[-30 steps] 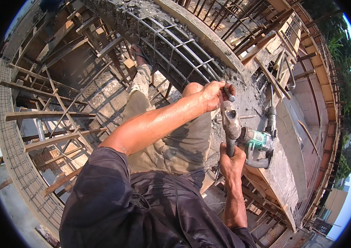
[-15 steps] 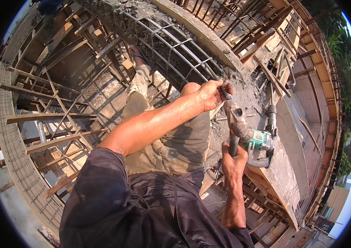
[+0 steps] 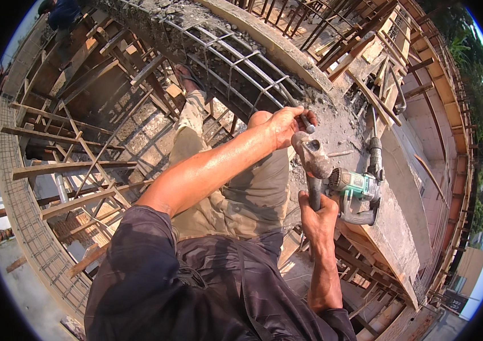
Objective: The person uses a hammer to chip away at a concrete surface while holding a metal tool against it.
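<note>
Left hand (image 3: 288, 126) was curled shut round a steel rod (image 3: 310, 128) near the end of the rebar cage (image 3: 246, 61); right hand (image 3: 319, 219) was wrapped firmly round the handle of 1 hammer (image 3: 313, 158), its head just beside the rod's blunt end (contact unclear). 1 green power tool (image 3: 358, 187) lay on concrete (image 3: 392, 241), right of the hammer.

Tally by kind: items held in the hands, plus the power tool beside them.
Hammer, in the right hand: 1
Metal rod, in the left hand: 1
Green-and-grey power tool, beside the hammer: 1
Total: 3
</note>
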Motion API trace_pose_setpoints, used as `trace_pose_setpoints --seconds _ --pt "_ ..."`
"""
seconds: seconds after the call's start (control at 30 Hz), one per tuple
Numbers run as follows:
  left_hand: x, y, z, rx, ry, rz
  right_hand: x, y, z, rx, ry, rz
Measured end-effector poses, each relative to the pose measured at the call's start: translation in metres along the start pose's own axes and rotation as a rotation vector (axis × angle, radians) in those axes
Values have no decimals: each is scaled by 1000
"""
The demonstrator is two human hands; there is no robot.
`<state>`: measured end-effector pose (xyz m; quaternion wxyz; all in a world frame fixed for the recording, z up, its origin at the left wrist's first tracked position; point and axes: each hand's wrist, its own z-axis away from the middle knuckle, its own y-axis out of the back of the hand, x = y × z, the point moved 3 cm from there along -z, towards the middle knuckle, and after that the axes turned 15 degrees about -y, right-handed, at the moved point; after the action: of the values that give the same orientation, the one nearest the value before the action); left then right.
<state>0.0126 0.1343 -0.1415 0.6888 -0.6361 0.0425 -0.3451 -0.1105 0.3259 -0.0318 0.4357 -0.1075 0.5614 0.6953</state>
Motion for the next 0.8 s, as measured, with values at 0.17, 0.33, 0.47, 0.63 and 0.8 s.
trace_pose_setpoints --seconds 0.17,0.33,0.47,0.63,0.8 --pt "-1 8 -4 134 -94 117 -43 45 43 127 271 -257" --pt "-6 -9 -7 196 -87 69 8 2 -17 245 247 -75" --pt "9 -3 -1 12 -6 62 3 4 -22 -33 -65 128" --pt "-1 4 -5 173 -98 71 -8 27 19 69 154 -180" --pt "-2 -2 -6 158 -89 59 19 -6 -22 316 257 6"
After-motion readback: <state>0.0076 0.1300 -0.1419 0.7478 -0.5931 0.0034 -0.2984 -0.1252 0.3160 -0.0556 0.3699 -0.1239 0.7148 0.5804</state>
